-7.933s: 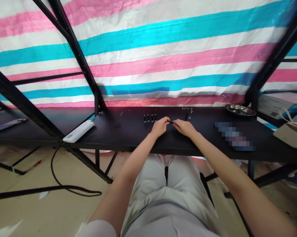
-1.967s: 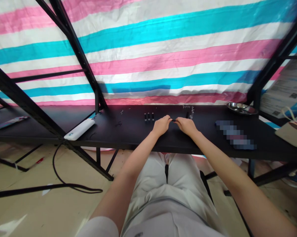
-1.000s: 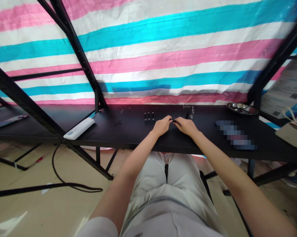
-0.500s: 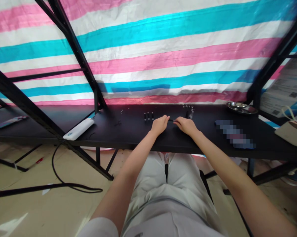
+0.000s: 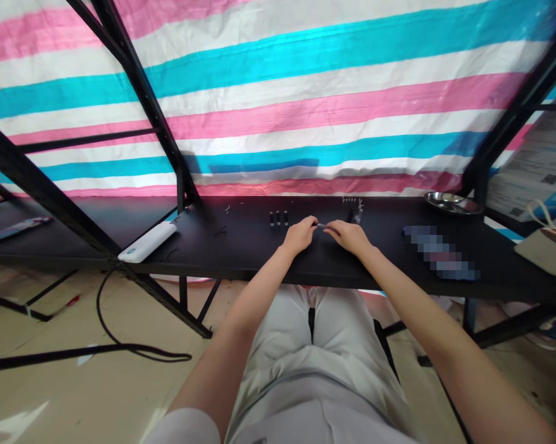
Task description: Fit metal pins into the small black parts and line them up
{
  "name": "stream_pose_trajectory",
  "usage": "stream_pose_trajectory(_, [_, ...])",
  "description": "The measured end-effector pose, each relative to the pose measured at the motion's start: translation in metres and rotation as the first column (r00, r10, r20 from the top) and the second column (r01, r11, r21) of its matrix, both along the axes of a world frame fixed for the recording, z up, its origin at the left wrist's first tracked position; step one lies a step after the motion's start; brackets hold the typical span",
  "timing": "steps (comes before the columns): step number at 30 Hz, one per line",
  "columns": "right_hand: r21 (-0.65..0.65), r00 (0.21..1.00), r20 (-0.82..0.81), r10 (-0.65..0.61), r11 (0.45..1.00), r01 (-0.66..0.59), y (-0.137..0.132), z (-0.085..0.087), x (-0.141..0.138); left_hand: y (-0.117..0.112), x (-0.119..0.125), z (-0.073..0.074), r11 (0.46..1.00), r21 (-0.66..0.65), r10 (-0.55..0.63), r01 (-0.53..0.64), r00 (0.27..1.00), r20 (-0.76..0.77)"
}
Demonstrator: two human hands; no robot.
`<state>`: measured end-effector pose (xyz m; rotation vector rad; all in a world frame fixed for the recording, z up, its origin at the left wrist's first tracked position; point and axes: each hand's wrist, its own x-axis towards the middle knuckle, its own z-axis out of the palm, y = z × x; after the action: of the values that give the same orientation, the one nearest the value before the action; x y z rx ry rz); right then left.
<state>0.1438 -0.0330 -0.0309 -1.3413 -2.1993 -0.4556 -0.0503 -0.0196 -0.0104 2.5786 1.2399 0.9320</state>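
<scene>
Above the black table (image 5: 241, 246), my left hand (image 5: 301, 234) and my right hand (image 5: 349, 235) meet at a thin, pen-like rod (image 5: 322, 226). Each pinches one end, and a greyish stretch shows between the fingertips. Its exact kind is too small to make out. Left of my left hand, three short dark tubes with pale ends (image 5: 278, 218) lie in a row. Just beyond my right hand are a dark piece (image 5: 351, 215) and some clear small parts (image 5: 359, 216). A line of several small pale pieces (image 5: 349, 200) lies behind them.
A shiny metal dish (image 5: 452, 203) sits at the back right, with a blurred-out blue item (image 5: 439, 251) nearer me. At left, a white power strip (image 5: 147, 242) lies by the black frame post (image 5: 134, 80). A beige bag (image 5: 548, 250) rests at the right edge.
The part of the rod between my fingers looks greyer and lighter now; before it was dark. Both hands have stayed in nearly the same place.
</scene>
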Motion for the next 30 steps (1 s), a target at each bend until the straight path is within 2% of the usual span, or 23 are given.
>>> stream_pose_trajectory(5, [-0.026,0.998,0.064,0.026,0.999,-0.025,0.001,-0.001,0.001,-0.004,0.004,-0.001,0.993,0.022,-0.114,0.116,0.992,-0.059])
stream_pose_trajectory(10, [-0.062,0.996,0.087,0.020,0.998,-0.015,0.000,-0.001,0.000,-0.007,0.004,0.000,0.990,0.018,-0.138,0.140,0.986,-0.090])
stream_pose_trajectory(14, [-0.107,1.000,0.029,-0.008,0.994,0.011,0.002,0.000,-0.001,-0.007,0.004,0.000,0.986,0.024,-0.165,0.166,0.985,-0.060])
stream_pose_trajectory(16, [-0.115,0.997,-0.041,-0.066,0.992,0.061,0.005,0.000,0.002,-0.006,0.004,-0.001,0.986,0.038,-0.159,0.161,0.987,-0.037])
stream_pose_trajectory(19, [-0.158,0.955,-0.178,-0.237,0.965,0.210,0.010,0.000,0.015,-0.003,0.003,-0.003,0.993,0.052,-0.107,0.108,0.994,-0.022])
stream_pose_trajectory(24, [-0.362,0.789,-0.305,-0.533,0.831,0.422,0.015,0.001,0.046,0.000,0.002,-0.004,0.996,0.048,-0.071,0.071,0.997,-0.005])
stream_pose_trajectory(27, [-0.417,0.724,-0.349,-0.595,0.790,0.448,0.017,0.001,0.055,-0.001,0.001,-0.003,0.998,0.031,-0.052,0.052,0.999,-0.005])
stream_pose_trajectory(30, [-0.434,0.704,-0.378,-0.601,0.787,0.439,0.018,0.001,0.058,-0.002,0.001,-0.002,0.999,0.013,-0.038,0.038,0.999,-0.007])
